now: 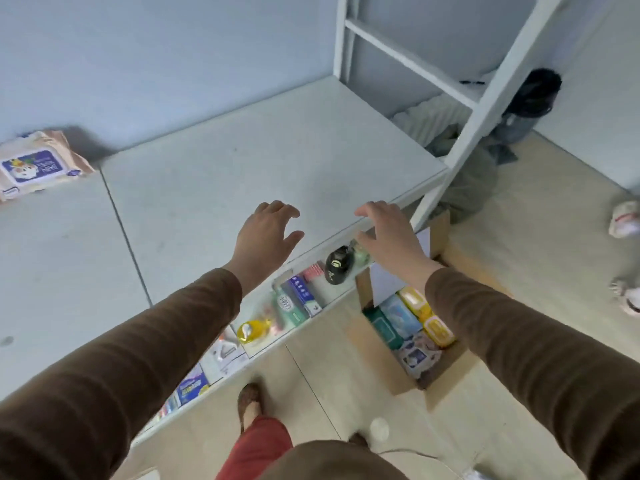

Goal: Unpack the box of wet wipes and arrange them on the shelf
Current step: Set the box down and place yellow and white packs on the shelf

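The broad pale-grey top board of the white metal shelf unit spreads out beneath and beyond both outstretched arms in brown sleeves. Below the right forearm, on the beige floor, stands the open brown cardboard box, and inside it lie packs of wet wipes in green, blue, yellow and white wrappers, packed side by side. Far off to the left of the left hand, at the back of the board against the blue wall, rests one peach-coloured wipes pack with a dark blue label, lying flat. Under the board's front edge, between the two wrists and below them, a lower shelf holds small goods: a black rounded bottle, boxed items and a yellow bottle. The left hand hovers over the board with fingers spread and lightly bent, holding nothing. The right hand reaches over the board's front edge, fingers likewise wide and loose, empty; whether it touches the edge I cannot tell.
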A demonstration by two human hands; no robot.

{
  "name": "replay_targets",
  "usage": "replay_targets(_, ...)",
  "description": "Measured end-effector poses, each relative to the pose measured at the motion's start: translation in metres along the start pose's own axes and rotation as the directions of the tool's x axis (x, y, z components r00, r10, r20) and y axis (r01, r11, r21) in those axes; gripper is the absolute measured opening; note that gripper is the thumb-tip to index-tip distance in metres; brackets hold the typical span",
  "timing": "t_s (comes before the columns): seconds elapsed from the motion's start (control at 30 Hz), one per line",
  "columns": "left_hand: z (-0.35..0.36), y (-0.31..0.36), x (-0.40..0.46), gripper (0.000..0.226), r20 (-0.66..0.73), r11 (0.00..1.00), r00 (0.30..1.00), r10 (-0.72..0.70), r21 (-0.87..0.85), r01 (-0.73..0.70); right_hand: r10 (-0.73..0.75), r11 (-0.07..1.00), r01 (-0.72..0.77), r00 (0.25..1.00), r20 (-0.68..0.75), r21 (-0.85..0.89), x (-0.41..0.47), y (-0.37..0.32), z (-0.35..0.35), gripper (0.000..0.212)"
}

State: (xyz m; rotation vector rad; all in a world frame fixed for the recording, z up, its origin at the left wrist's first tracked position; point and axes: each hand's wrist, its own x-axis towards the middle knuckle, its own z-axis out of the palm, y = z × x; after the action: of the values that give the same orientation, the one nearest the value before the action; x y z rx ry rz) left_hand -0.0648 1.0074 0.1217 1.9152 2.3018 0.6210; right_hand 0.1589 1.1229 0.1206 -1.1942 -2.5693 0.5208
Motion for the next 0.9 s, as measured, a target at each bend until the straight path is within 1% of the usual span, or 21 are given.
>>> replay_targets(0.13, 0.048, 0.066, 0.016, 0.033, 0.038, 0.997, 0.997, 0.06, -0.055, -0.058, 0.075, 0.997, -0.075, 0.997, 0.008, 0.032, -0.025, 0.075, -0.017, 0.03)
replay_targets(0.23, 0.088, 0.103, 0.033, 0.032, 0.085, 0.993, 0.993, 0.083, -0.096, -0.074, 0.143, 0.986, -0.147, 0.989, 0.048, 0.085, -0.034, 0.124, -0.02, 0.03)
replay_targets(0.3, 0.118, 0.12, 0.046, 0.032, 0.122, 0.99, 0.988, 0.093, -0.121, -0.078, 0.191, 0.976, -0.198, 0.978, 0.085, 0.086, -0.036, 0.156, -0.017, 0.03)
replay_targets(0.5, 0.208, 0.159, 0.073, 0.032, 0.299, 0.981, 0.951, 0.084, -0.192, -0.027, 0.4, 0.901, -0.422, 0.898, 0.183, 0.1, -0.051, 0.253, 0.0, 0.033)
replay_targets(0.6, 0.247, 0.176, 0.079, 0.033, 0.364, 0.979, 0.93, 0.047, -0.202, 0.029, 0.458, 0.865, -0.491, 0.856, 0.24, 0.099, -0.058, 0.296, 0.009, 0.037)
replay_targets(0.67, 0.273, 0.184, 0.081, 0.034, 0.409, 0.982, 0.912, 0.018, -0.18, 0.061, 0.476, 0.85, -0.52, 0.827, 0.299, 0.085, -0.059, 0.324, 0.017, 0.035)
replay_targets(0.77, 0.313, 0.197, 0.084, 0.035, 0.477, 0.984, 0.877, -0.057, -0.119, 0.129, 0.473, 0.841, -0.537, 0.788, 0.394, 0.062, -0.059, 0.367, 0.031, 0.036)
replay_targets(0.9, 0.368, 0.215, 0.082, 0.037, 0.533, 0.97, 0.828, -0.174, -0.053, 0.238, 0.442, 0.836, -0.546, 0.731, 0.519, 0.058, -0.062, 0.427, 0.054, 0.04)
